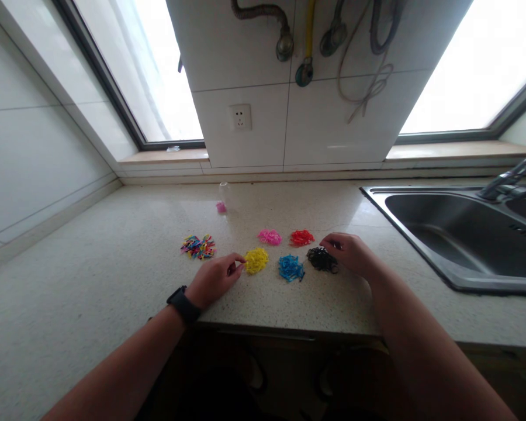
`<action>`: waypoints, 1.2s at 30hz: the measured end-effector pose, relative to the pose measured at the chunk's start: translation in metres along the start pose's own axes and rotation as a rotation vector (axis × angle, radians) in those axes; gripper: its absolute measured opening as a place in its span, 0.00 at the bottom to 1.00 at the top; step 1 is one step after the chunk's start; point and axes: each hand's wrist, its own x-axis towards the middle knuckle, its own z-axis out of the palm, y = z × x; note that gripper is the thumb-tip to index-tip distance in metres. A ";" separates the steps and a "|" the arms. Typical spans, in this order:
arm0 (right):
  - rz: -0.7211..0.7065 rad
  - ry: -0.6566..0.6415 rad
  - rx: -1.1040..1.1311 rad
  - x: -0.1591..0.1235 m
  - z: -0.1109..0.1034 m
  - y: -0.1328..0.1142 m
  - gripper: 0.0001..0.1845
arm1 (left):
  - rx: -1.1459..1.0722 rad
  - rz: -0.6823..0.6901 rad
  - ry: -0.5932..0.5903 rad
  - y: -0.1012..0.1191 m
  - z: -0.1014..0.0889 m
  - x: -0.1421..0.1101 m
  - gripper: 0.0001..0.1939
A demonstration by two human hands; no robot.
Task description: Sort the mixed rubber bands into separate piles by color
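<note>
My left hand, with a dark watch on its wrist, has its thumb and fingertips drawn together at the left edge of a pile of small yellow rubber bands. At the upper right edge of a black pile of bands, my right hand is closed in a pinch. Whatever sits between either hand's fingertips is too small to make out. Between the hands lies a blue pile. Behind it are a pink pile and a red pile. A mixed-colour pile lies left of the yellow one.
A small clear container stands farther back on the pale speckled counter, with a pink clump at its base. A steel sink with a tap is at the right. The counter's front edge runs below my wrists.
</note>
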 end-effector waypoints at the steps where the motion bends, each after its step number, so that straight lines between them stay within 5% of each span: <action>1: 0.000 0.004 -0.001 0.000 0.000 -0.001 0.13 | 0.005 -0.001 0.005 -0.002 -0.002 0.000 0.12; 4: -0.008 0.015 -0.003 0.000 -0.001 -0.003 0.14 | 0.039 0.065 -0.068 -0.005 -0.007 -0.001 0.12; 8: -0.007 0.021 -0.017 -0.001 -0.002 -0.005 0.15 | 0.195 0.364 -0.273 0.004 -0.004 -0.007 0.19; 14: 0.001 0.015 -0.019 -0.001 -0.002 -0.007 0.15 | 0.276 0.594 -0.318 0.034 0.015 -0.022 0.16; 26: -0.013 0.096 0.035 0.003 -0.003 -0.028 0.13 | 0.360 0.651 -0.203 0.037 0.028 -0.026 0.15; 30: -0.074 0.094 0.063 0.015 -0.007 -0.060 0.12 | 0.370 0.653 -0.194 0.037 0.029 -0.026 0.16; 36: -0.253 -0.091 0.067 0.047 -0.004 -0.124 0.10 | 0.366 0.639 -0.204 0.040 0.027 -0.027 0.16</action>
